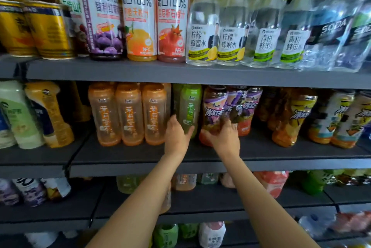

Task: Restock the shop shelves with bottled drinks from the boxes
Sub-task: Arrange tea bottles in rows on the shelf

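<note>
Dark grey shop shelves [140, 71] fill the view, the top one carrying gold cans [46, 31], juice bottles [138, 25] and clear honey-water bottles [202, 33], the middle one a row of three orange tea bottles [128, 115] at the left. On that middle shelf the left hand [176, 137] wraps its fingers round the lower part of an upright green tea bottle [189, 105], just right of the orange row. Beside it the right hand [224, 139] grips the base of a purple-labelled iced tea bottle [213, 111], which stands at the shelf front against its matching neighbours.
</note>
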### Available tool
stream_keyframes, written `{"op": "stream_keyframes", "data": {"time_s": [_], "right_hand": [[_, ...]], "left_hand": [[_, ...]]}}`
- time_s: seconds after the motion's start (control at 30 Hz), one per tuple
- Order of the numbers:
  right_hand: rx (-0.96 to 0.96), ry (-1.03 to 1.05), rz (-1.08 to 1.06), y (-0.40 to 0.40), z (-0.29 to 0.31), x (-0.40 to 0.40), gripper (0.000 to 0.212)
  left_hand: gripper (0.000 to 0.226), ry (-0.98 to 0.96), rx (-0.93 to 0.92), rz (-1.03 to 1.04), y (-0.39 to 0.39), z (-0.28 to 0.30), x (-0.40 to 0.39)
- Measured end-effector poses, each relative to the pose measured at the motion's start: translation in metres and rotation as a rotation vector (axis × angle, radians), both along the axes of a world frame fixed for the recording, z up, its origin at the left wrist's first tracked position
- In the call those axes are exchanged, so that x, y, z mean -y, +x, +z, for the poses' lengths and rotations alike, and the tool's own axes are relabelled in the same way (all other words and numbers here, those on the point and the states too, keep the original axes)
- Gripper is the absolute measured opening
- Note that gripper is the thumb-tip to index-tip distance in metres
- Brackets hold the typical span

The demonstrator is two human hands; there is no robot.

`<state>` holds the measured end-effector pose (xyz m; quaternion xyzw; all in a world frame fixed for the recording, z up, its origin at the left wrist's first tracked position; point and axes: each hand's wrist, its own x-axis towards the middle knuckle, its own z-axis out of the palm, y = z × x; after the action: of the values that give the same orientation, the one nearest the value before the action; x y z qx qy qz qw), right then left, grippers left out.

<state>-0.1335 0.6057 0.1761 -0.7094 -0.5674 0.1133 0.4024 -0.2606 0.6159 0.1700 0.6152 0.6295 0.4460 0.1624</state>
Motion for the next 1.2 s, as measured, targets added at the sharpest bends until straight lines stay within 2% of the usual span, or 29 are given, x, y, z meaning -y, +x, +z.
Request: {"op": "stream_keyframes", "data": {"time_s": [0.1, 0.23, 0.37, 0.47, 0.53, 0.6, 0.67, 0.73, 0.83, 1.03, 1.2], "right_hand": [[0.073, -0.012, 0.058, 0.010, -0.012, -0.010, 0.072], [0.126, 0.048, 0.062, 0.016, -0.018, -0.012, 0.057], [0.226, 0.077, 0.056, 0.016, -0.020, -0.010, 0.055], [0.228, 0.070, 0.051, 0.013, -0.019, -0.008, 0.059], [0.139, 0.181, 0.034, 0.012, -0.020, -0.001, 0.057], [0.035, 0.399, 0.056, 0.008, -0.022, 0.011, 0.041], [0.002, 0.479, 0.148, -0.001, -0.021, 0.025, 0.024], [0.015, 0.420, 0.277, -0.016, -0.019, 0.030, 0.020], [0.033, 0.342, 0.379, -0.039, -0.015, 0.023, 0.025], [-0.138, 0.144, 0.332, -0.069, -0.006, -0.013, 0.039], [-0.242, 0.032, 0.182, -0.087, 0.004, -0.058, 0.056]], "left_hand": [[0.069, -0.032, 0.063, 0.083, 0.021, -0.002, -0.019], [0.060, -0.033, 0.119, 0.181, 0.035, -0.003, -0.037], [0.054, -0.062, 0.049, 0.223, 0.032, 0.001, -0.036], [0.054, -0.094, -0.026, 0.217, 0.021, 0.003, -0.026], [0.056, -0.110, -0.061, 0.210, 0.013, 0.002, -0.016], [0.058, -0.108, -0.099, 0.203, 0.004, 0.000, -0.007], [0.058, -0.105, -0.111, 0.184, -0.004, 0.000, 0.003], [0.056, -0.089, -0.077, 0.143, -0.011, 0.001, 0.015], [0.056, -0.070, -0.087, 0.129, -0.026, 0.004, 0.034], [0.064, -0.058, -0.091, 0.121, -0.077, 0.005, 0.063], [0.062, -0.066, -0.064, 0.140, -0.109, 0.003, 0.059]]}}
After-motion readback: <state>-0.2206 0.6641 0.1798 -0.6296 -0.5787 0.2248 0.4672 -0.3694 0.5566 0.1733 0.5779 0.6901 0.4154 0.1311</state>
